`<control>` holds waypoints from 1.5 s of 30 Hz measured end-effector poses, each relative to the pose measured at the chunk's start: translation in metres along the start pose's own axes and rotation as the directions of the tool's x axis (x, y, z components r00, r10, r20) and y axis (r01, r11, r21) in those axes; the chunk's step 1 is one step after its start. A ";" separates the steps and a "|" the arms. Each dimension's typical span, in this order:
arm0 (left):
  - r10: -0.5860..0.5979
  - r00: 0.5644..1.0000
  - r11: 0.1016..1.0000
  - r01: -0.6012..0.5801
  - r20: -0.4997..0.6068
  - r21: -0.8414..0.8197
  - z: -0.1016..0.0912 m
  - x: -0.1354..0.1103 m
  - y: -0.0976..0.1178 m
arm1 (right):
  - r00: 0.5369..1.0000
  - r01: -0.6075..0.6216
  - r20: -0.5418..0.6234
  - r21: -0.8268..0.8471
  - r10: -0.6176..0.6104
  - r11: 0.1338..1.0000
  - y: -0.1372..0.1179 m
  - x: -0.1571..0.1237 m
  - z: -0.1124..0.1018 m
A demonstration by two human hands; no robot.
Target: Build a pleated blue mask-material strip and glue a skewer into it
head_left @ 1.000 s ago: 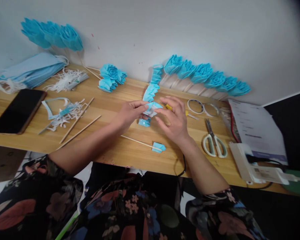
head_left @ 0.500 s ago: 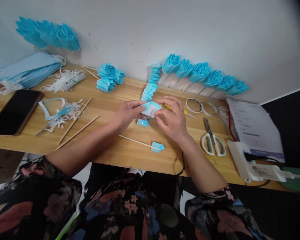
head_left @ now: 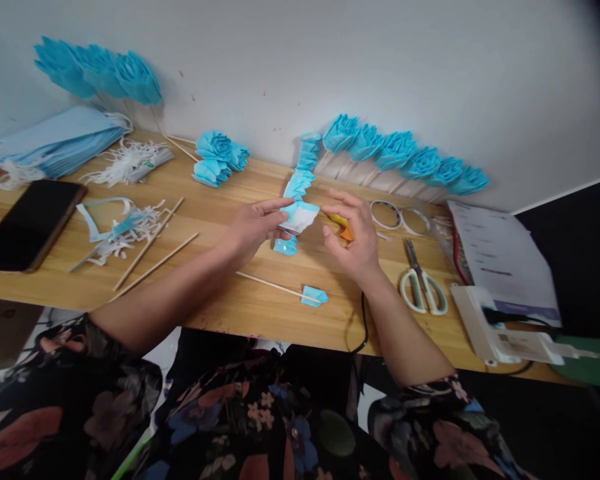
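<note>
Between the thumb and fingers of my left hand (head_left: 261,222) is a blue-and-white petal piece (head_left: 303,217), its white side facing up. My right hand (head_left: 351,230) is just to the right of it, fingers apart and holding nothing. Partly hidden behind the right fingers lies a yellow and orange tool (head_left: 341,225), perhaps a glue gun. A row of folded blue petals (head_left: 300,183) runs back toward the wall beyond my left hand. Nearer me, a wooden stick (head_left: 275,285) rests with its tip on a small blue piece (head_left: 314,296).
Blue flowers on sticks (head_left: 397,150) lean along the wall. White-handled scissors (head_left: 423,290), tape rolls (head_left: 386,214) and a power strip (head_left: 473,323) are at right. At left are a phone (head_left: 30,223), stacked face masks (head_left: 65,140), cut straps (head_left: 130,160) and loose sticks (head_left: 155,265).
My right hand has let go of the petal piece and drawn slightly right, its fingers spreading. The piece stays in my left hand, its white side now more exposed.
</note>
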State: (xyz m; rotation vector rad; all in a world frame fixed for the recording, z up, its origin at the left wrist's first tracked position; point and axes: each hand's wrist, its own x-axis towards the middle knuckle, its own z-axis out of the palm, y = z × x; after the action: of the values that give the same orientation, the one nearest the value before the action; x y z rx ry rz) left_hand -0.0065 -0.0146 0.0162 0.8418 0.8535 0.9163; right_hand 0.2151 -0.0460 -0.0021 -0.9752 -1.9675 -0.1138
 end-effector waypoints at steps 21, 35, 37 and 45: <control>0.043 0.992 0.970 -0.071 0.122 0.233 -0.004 0.001 -0.006 | 0.879 -0.473 0.131 0.343 0.458 0.811 -0.006 0.000 -0.002; 0.199 0.936 0.837 -0.316 0.290 0.447 -0.012 0.008 -0.017 | 0.693 -0.718 0.560 0.473 0.454 0.511 -0.014 0.006 -0.001; 0.218 0.939 0.858 -0.314 0.266 0.407 -0.011 0.005 -0.013 | 0.676 -0.734 0.583 0.475 0.451 0.485 -0.015 0.006 0.001; 0.256 0.931 0.912 -0.321 0.261 0.253 -0.007 0.003 -0.013 | 0.601 -0.708 0.408 0.671 0.687 0.220 -0.019 0.009 0.007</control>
State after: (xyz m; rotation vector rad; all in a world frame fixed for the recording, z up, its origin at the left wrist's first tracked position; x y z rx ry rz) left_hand -0.0078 -0.0150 0.0011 1.3323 0.6852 0.9436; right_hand 0.1946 -0.0506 0.0061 -1.1107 -1.1219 1.2350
